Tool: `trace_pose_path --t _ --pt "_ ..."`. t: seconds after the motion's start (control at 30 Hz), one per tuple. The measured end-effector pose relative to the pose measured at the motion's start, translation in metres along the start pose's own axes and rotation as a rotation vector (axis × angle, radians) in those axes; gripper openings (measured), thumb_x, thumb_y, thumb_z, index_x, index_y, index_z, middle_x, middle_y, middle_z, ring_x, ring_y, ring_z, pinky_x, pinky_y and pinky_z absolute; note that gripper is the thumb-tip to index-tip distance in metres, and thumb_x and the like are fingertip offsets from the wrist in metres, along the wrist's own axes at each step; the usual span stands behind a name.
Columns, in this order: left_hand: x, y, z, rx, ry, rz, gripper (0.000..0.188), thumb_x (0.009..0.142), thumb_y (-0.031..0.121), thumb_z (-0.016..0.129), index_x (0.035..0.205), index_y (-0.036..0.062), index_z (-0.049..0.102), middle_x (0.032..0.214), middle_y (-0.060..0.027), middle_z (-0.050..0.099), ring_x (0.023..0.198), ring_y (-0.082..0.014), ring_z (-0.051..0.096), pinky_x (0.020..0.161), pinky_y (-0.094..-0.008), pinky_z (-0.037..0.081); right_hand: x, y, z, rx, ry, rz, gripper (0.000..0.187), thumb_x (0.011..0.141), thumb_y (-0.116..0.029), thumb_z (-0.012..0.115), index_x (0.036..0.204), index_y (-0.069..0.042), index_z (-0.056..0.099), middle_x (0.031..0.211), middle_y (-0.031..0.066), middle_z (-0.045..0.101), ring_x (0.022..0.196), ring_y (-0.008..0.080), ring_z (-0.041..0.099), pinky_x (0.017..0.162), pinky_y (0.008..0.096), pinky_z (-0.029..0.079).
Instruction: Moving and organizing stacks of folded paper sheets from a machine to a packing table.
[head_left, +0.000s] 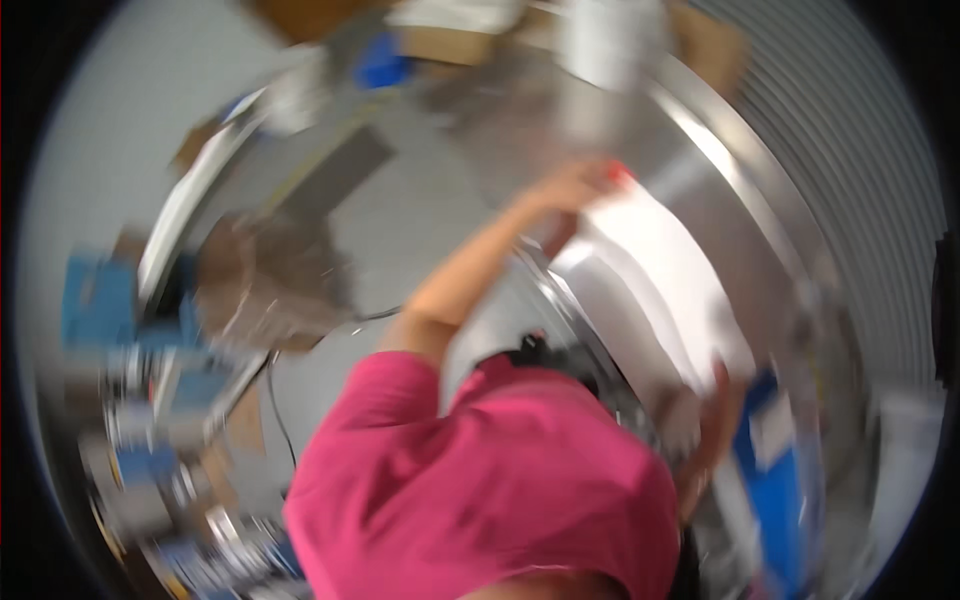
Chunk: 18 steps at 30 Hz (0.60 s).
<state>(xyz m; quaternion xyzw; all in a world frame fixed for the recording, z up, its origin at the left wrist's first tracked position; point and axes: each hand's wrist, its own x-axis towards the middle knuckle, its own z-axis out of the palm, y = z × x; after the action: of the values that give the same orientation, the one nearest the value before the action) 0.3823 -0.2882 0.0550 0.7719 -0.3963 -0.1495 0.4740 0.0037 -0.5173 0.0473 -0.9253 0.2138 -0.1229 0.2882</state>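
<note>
— Where is the sheet?

— The long white flat sheet (660, 275) lies on a shiny grey metal surface (730, 180), its long axis running from far-left to near-right of me.

— And your hands?

— My left hand (575, 188) is at its far end, my right hand (722, 400) at its near end, beside a blue flat object (775, 470). The right is nearer me.

— Gripping it?

— Both touch the sheet's ends, but the blur hides my fingers; I can't tell whether they're pinching or spread.
</note>
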Motion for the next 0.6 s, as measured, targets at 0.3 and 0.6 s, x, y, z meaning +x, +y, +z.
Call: trace_pose_path --t 0.3,0.6 --pt "0.003 0.044 -0.003 0.258 0.103 -0.207 0.057 0.078 0.044 0.068 0.123 0.0133 0.056 0.132 -0.0262 0.032 0.116 -0.0307 0.043 0.096 -0.0362 0.039 0.024 -0.055 -0.019 1.203 0.251 0.340 0.075 0.076 -0.014 0.071 0.133 0.007 0.027 0.124 0.0142 0.047 0.114 0.0216 0.046 0.099 0.0327 0.036" --pt "-0.009 0.064 0.014 0.274 0.089 -0.326 0.065 0.077 0.047 0.068 0.129 0.0128 0.050 0.136 -0.0189 0.029 0.119 -0.0289 0.041 0.097 -0.0360 0.037 0.000 -0.009 -0.001 1.423 0.280 0.478 0.064 0.084 -0.017 0.065 0.134 0.001 0.029 0.125 0.0127 0.048 0.117 0.0209 0.046 0.098 0.0339 0.039"
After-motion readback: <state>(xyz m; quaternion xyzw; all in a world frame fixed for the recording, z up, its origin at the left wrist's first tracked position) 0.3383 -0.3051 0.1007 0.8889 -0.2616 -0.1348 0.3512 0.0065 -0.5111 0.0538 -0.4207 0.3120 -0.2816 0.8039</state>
